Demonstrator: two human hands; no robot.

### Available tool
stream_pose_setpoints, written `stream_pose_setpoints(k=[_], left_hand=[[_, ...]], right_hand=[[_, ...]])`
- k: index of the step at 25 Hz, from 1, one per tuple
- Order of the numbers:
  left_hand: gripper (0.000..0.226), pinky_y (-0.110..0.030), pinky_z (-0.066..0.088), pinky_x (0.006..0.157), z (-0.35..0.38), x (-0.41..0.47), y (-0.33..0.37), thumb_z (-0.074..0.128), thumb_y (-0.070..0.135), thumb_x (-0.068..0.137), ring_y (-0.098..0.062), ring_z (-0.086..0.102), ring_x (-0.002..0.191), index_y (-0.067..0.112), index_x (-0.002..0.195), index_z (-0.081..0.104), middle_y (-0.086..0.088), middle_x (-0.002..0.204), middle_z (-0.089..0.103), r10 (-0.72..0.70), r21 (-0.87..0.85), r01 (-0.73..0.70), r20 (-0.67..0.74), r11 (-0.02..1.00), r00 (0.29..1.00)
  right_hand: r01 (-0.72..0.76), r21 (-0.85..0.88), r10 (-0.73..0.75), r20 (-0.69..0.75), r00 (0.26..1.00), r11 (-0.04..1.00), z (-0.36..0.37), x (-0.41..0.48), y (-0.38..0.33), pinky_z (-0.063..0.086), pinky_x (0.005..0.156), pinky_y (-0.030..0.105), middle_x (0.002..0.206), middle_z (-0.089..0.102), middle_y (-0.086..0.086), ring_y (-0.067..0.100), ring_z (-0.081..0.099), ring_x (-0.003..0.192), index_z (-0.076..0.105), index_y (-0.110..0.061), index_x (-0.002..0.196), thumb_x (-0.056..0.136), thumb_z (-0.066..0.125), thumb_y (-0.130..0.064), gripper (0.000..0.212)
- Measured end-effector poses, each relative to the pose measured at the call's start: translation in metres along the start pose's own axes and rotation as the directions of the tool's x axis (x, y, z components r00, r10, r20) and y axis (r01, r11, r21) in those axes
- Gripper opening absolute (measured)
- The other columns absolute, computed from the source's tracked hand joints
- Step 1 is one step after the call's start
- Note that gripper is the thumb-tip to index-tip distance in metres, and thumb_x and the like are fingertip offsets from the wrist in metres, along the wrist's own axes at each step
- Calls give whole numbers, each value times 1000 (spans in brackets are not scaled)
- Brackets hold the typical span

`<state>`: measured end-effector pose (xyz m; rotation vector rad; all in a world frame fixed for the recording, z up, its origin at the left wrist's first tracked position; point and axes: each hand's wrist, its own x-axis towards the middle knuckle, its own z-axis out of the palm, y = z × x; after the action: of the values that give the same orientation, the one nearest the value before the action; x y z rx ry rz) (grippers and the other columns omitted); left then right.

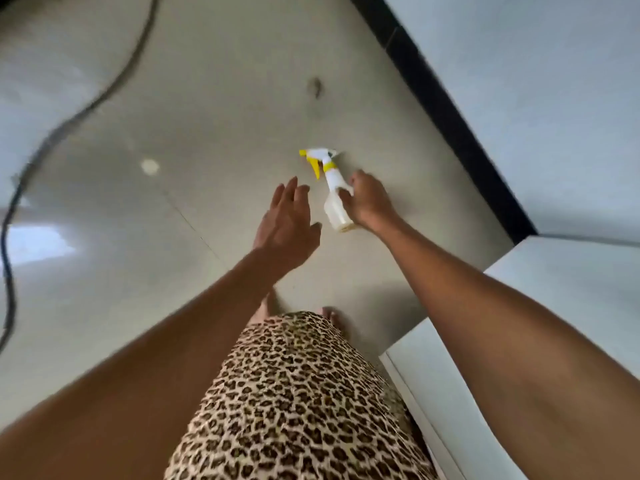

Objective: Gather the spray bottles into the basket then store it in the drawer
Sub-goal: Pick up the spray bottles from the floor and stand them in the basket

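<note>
While the right hand [369, 199] curls round the bottle [332, 213] down at the floor [207, 116], the left hand [287, 223] hangs spread and slack just left of it, not touching. It's a one-sided grip on a smooth body, so I reckon it could slip. No basket in view. The white cabinet [554, 289] at near right shows no open drawer. Can't tell how full the bottle is.
</note>
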<state>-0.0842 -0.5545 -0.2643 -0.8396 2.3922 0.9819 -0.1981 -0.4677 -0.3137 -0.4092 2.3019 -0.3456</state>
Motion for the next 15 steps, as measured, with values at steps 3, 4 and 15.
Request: stream_pose_setpoints(k=[3, 4, 15], left_hand=[[62, -44, 26, 113, 48, 48, -38, 57, 19, 86, -29, 10, 144, 3, 138, 27, -17, 155, 14, 28, 41, -29, 28, 999, 999], [62, -44, 26, 113, 62, 61, -48, 57, 19, 86, -29, 10, 144, 3, 138, 27, -17, 155, 14, 39, 51, -41, 32, 998, 999], [53, -38, 35, 102, 79, 67, -56, 53, 26, 90, -31, 37, 132, 4, 135, 34, -17, 144, 38, 46, -51, -47, -3, 998, 999]], right_hand=[[-42, -35, 41, -49, 998, 998, 44, 63, 16, 39, 96, 39, 131, 50, 21, 34, 45, 123, 45, 1, 123, 93, 48, -29, 43], [-53, -44, 50, -55, 997, 998, 57, 81, 21, 40, 96, 38, 131, 51, 20, 33, 45, 124, 45, 0, 124, 92, 49, -31, 44], [-117, 176, 137, -108, 985, 977, 58, 94, 24, 41, 72, 28, 113, 64, 13, 27, 61, 102, 57, -7, 107, 76, 70, -30, 41]])
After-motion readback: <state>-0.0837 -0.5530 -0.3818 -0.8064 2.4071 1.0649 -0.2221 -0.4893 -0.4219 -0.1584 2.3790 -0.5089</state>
